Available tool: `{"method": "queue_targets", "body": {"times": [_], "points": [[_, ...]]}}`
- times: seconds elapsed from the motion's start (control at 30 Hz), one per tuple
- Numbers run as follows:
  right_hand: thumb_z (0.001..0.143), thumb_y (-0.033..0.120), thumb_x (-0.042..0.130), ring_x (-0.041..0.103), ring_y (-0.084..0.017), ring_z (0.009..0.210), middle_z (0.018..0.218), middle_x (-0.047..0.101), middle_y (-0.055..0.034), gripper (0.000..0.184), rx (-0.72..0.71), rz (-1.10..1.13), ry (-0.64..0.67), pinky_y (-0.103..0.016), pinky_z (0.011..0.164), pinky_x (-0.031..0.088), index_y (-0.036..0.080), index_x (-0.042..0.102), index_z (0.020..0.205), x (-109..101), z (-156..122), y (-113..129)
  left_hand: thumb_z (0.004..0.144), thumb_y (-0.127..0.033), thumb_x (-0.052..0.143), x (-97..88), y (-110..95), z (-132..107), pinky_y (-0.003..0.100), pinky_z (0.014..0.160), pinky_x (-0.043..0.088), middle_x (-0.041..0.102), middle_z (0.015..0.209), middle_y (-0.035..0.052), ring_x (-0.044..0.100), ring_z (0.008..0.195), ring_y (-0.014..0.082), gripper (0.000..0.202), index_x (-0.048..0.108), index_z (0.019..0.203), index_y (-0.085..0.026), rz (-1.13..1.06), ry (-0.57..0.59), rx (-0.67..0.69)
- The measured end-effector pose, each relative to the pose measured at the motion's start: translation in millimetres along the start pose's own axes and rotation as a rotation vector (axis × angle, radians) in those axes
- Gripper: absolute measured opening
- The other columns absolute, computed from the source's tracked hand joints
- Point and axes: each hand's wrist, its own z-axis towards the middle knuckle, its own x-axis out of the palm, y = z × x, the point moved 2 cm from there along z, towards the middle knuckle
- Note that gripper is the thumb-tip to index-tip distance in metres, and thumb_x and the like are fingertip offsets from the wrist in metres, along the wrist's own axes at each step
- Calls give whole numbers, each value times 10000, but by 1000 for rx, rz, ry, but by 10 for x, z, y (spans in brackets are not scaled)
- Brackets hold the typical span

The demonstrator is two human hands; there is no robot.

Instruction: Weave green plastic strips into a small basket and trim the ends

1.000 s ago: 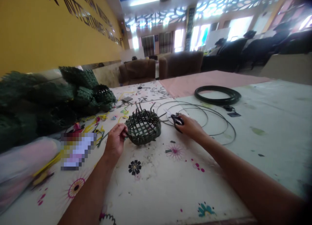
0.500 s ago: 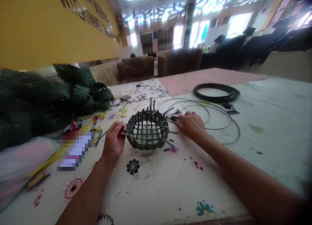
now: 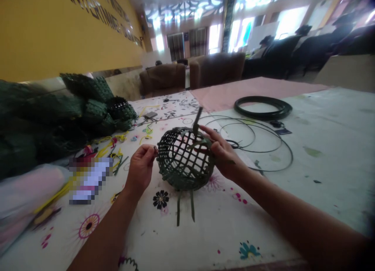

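A round basket (image 3: 187,181) of dark green woven strips is tilted, its open mouth toward me. Loose strip ends stick out at its top and bottom. My right hand (image 3: 221,149) grips the basket's right side, with a strip standing up near its fingertips. My left hand (image 3: 143,159) is closed in a pinch at the left rim; what lies between finger and thumb is too small to make out. Just beyond my right hand, a black looped handle (image 3: 233,144) lies on the table, the rest of that tool hidden.
Thin wire-like loops (image 3: 269,150) spread right of the basket, with a thick dark coil (image 3: 263,116) behind. Dark green woven pieces (image 3: 88,103) are heaped at left, near yellow strips (image 3: 52,198) and a plastic bag (image 3: 35,189). Brown chairs (image 3: 216,69) stand beyond the table; people sit at back right.
My right hand has let go of the black-handled tool and taken the basket's right side. The basket has turned and tilted toward me, loose ends now pointing down. My left hand has barely moved.
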Motion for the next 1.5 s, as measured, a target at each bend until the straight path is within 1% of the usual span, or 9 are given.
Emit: {"method": "queue_targets", "body": {"times": [0.17, 0.3, 0.37, 0.57, 0.7, 0.83, 1.07, 1.3, 1.5], "points": [[779, 571, 688, 610, -282, 1152, 1313, 620, -106, 665, -39, -177, -93, -466, 985, 509, 241, 545, 1339, -50, 3, 205, 711, -353, 807, 101, 221, -106, 244, 745, 453, 616, 724, 23, 538, 731, 120, 253, 669, 712, -142, 211, 131, -169], [800, 503, 698, 627, -274, 1091, 1221, 653, -89, 521, -16, -298, -75, -469, 925, 541, 253, 600, 1246, -42, 9, 238, 678, -365, 826, 45, 312, -102, 267, 788, 505, 595, 775, 3, 543, 748, 111, 282, 656, 734, -147, 295, 85, -213], [797, 489, 711, 626, -274, 1084, 1204, 652, -88, 513, -14, -329, -71, -472, 923, 541, 253, 595, 1238, -18, 2, 247, 655, -376, 843, -17, 299, -58, 270, 769, 530, 585, 793, -11, 547, 722, 99, 315, 652, 770, -153, 320, 59, -228], [776, 493, 731, 605, -285, 1115, 1206, 640, -85, 535, -68, -410, -55, -489, 963, 508, 234, 597, 1224, 8, -1, 256, 653, -404, 855, -139, 323, 34, 251, 655, 545, 621, 763, -12, 600, 626, 98, 382, 623, 838, -164, 310, 160, -386], [801, 483, 707, 612, -266, 1086, 1180, 652, -75, 487, -82, -365, -66, -483, 971, 496, 241, 604, 1210, -56, 48, 209, 661, -370, 862, -177, 379, 51, 240, 672, 559, 648, 776, -2, 630, 657, 103, 357, 634, 843, -164, 229, 182, -406], [795, 481, 694, 614, -263, 1078, 1174, 656, -80, 476, -80, -292, -80, -486, 973, 493, 231, 610, 1191, -117, 94, 165, 698, -337, 843, -194, 405, 65, 280, 765, 584, 650, 800, -2, 646, 749, 117, 301, 657, 870, -175, 196, 227, -361], [790, 486, 707, 606, -265, 1104, 1197, 649, -71, 470, -100, -339, -55, -485, 986, 495, 259, 610, 1189, -86, 75, 196, 695, -341, 831, -185, 342, 94, 304, 774, 577, 656, 791, 8, 666, 713, 138, 280, 654, 824, -165, 361, 246, -317], [791, 493, 701, 616, -262, 1068, 1193, 645, -82, 456, -75, -305, -87, -488, 958, 510, 243, 614, 1162, -106, 97, 190, 665, -363, 837, -99, 244, 214, 315, 727, 588, 601, 694, -19, 639, 637, 125, 316, 621, 767, -157, 496, 271, -363], [788, 483, 705, 611, -262, 1073, 1189, 641, -81, 453, -68, -315, -67, -488, 954, 513, 234, 605, 1154, -88, 87, 218, 668, -351, 844, -109, 231, 275, 331, 776, 593, 597, 700, -14, 635, 663, 115, 319, 611, 736, -144, 510, 302, -381]]}}
